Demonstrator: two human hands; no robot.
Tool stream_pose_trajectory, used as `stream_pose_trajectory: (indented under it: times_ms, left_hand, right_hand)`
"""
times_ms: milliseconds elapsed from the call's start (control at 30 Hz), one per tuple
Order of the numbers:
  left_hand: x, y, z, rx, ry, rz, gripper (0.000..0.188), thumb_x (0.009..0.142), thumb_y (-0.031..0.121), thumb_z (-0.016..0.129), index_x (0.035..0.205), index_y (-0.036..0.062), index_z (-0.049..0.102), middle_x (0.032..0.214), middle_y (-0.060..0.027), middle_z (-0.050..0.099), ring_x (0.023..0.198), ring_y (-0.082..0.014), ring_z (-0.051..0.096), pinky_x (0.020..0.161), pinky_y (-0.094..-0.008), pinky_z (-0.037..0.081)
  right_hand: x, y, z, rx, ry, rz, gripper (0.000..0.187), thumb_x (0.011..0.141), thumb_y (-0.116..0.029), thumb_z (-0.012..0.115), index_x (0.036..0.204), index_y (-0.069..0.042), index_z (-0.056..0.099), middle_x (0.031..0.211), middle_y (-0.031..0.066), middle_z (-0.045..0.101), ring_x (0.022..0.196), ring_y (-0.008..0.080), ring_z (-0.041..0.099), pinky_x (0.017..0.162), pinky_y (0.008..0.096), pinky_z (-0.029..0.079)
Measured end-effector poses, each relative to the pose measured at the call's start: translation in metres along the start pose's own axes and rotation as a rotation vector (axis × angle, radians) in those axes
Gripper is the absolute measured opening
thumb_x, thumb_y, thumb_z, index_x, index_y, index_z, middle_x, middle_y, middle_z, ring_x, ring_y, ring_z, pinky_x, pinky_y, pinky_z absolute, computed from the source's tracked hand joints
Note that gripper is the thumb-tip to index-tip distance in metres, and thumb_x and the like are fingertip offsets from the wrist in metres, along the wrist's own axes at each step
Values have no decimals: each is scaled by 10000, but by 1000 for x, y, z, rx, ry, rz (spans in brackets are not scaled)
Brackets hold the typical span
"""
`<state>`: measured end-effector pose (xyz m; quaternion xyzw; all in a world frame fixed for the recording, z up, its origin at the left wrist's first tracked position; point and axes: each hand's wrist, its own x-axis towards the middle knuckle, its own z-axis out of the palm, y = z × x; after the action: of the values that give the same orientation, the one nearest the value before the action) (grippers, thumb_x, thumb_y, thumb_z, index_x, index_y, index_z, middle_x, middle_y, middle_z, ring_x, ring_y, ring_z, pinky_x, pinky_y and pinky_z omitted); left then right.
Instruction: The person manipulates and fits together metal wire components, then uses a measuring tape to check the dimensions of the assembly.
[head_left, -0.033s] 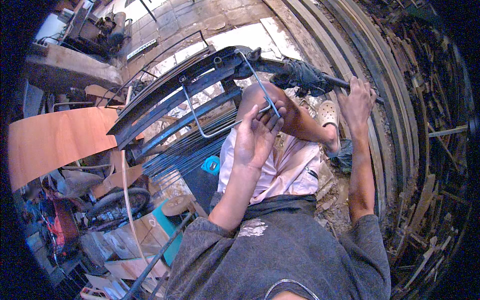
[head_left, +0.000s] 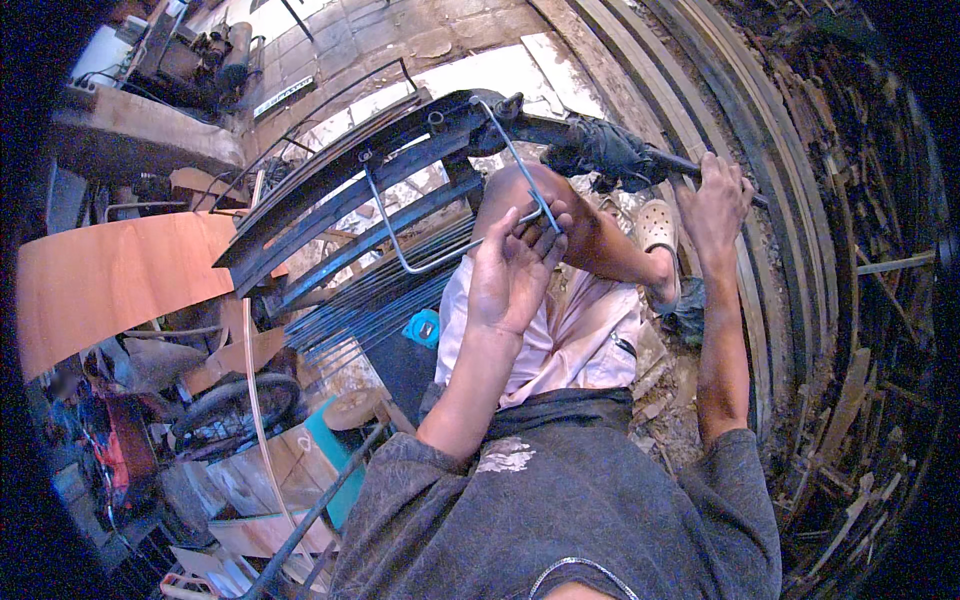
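A thin metal rod (head_left: 513,152), bent into an open four-sided shape, lies across a dark steel bench (head_left: 345,215) made of long beams. My left hand (head_left: 515,270) is palm up, its fingers curled round the rod near a bent corner. One end of the rod rests by a short round peg (head_left: 366,160) on the bench; another stretch reaches the bench's right end. There a dark lever bar (head_left: 668,162) sticks out to the right, partly wrapped in black cloth (head_left: 605,152). My right hand (head_left: 715,205) is closed over the bar's outer end.
Under the bench lies a bundle of thin straight rods (head_left: 380,285). A turquoise tape measure (head_left: 422,327) sits beside my left thigh. Long timber lengths (head_left: 790,200) run along the right, with scrap wood beyond. An orange-brown board (head_left: 110,280) and a wheel (head_left: 235,410) are at left.
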<state>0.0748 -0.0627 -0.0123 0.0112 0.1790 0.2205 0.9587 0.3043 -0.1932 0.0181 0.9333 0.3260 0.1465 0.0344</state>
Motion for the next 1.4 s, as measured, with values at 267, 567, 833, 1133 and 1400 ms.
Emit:
stream_pose_trajectory:
  times_ms: [267,567,833,1133,1400]
  left_hand:
    - [9,-2,0,-65,6,-40,254,950,250,527,1041,29,613,939,-123,656,823,-223,646,753,-340,551]
    - [15,-12,5,45,35,18,211,960,241,517,1016,53,591,880,-92,616,713,-167,568,675,-303,477]
    - [19,-25,14,-109,75,60,192,973,220,478,976,35,531,832,-58,539,658,-143,494,635,-282,414]
    - [18,-20,11,8,87,93,200,966,217,479,964,29,549,866,-86,561,651,-146,499,622,-292,427]
    - [18,-14,9,106,77,109,230,967,229,473,955,19,566,842,-91,576,655,-153,517,619,-305,436]
  right_hand:
    - [-14,-1,-11,20,-35,18,501,753,-307,721,1141,-27,572,1048,108,625,1045,291,555,954,452,372]
    - [2,18,-6,104,-40,-67,433,772,-342,707,1061,-43,585,1037,121,633,1018,289,579,950,434,366]
    - [-2,24,-4,185,-47,-118,463,802,-366,686,1055,14,609,973,170,653,927,341,614,818,434,448]
    - [-15,19,-8,145,-17,-80,432,811,-352,675,1070,-12,612,999,137,660,970,301,610,861,437,420]
    - [-27,17,-15,194,-43,-37,467,812,-375,667,1083,-1,602,1002,147,652,988,322,602,862,448,433]
